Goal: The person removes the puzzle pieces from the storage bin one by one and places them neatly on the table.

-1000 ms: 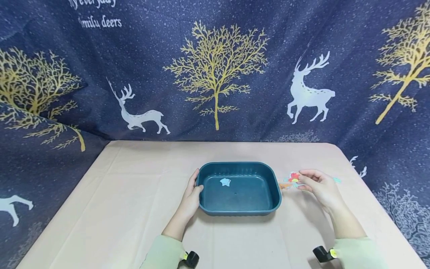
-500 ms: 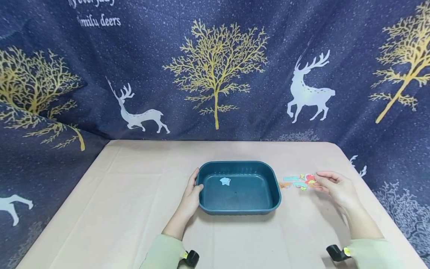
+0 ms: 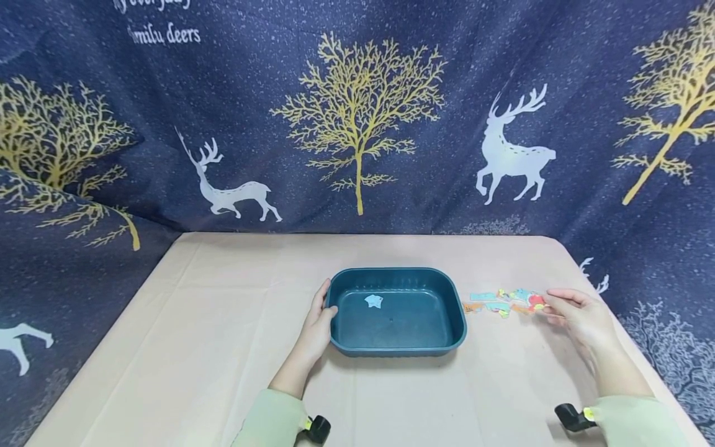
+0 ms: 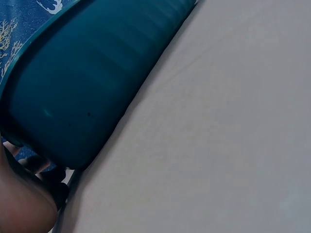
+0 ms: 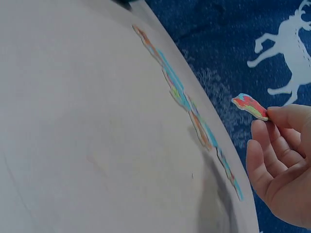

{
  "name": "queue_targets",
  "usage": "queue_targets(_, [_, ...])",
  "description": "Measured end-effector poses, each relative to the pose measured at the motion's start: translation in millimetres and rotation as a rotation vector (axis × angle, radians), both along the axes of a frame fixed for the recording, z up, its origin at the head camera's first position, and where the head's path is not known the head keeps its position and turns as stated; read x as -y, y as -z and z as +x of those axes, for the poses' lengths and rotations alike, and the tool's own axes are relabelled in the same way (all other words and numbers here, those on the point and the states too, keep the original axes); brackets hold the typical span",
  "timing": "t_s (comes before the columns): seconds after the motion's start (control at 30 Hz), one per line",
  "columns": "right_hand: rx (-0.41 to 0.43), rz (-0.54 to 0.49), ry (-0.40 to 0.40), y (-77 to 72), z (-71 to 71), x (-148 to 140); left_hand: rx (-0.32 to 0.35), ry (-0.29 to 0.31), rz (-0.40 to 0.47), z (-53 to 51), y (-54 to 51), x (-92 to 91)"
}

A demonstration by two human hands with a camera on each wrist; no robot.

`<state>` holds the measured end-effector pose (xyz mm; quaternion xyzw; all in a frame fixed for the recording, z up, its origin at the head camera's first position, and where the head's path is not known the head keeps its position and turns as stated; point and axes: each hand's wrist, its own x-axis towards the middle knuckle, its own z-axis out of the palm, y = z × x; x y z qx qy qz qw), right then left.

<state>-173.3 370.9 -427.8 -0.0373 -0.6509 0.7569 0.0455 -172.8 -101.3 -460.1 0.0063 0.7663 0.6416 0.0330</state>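
Observation:
A teal plastic basin (image 3: 399, 327) stands in the middle of the table. My left hand (image 3: 315, 335) grips its left end, thumb over the rim and fingers along the outside; the left wrist view shows the basin (image 4: 97, 82) from outside, that hand (image 4: 26, 194) at its corner. Inside the basin lies a small pale-blue star-shaped cutout (image 3: 373, 301). My right hand (image 3: 586, 323) pinches a small flat cutout (image 5: 250, 106), red with yellow and blue, between thumb and fingertips. It is held above the table, over a row of similar flat cutouts (image 3: 497, 306).
The row of colourful cutouts (image 5: 175, 82) runs from the basin's right side toward the table's right edge. A pale cloth covers the table (image 3: 223, 347). Behind hangs a dark blue curtain (image 3: 234, 112) printed with deer and trees.
My right hand has moved rightward with the red cutout, away from the basin, uncovering more of the row. My left hand and the basin have stayed in place.

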Motion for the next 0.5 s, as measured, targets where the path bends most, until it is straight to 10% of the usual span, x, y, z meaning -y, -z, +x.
queue_targets(0.5, [0.185, 0.298, 0.052, 12.0, -3.8, -24.3, 0.007, 0.0, 0.002, -0.4, 1.1, -0.4])
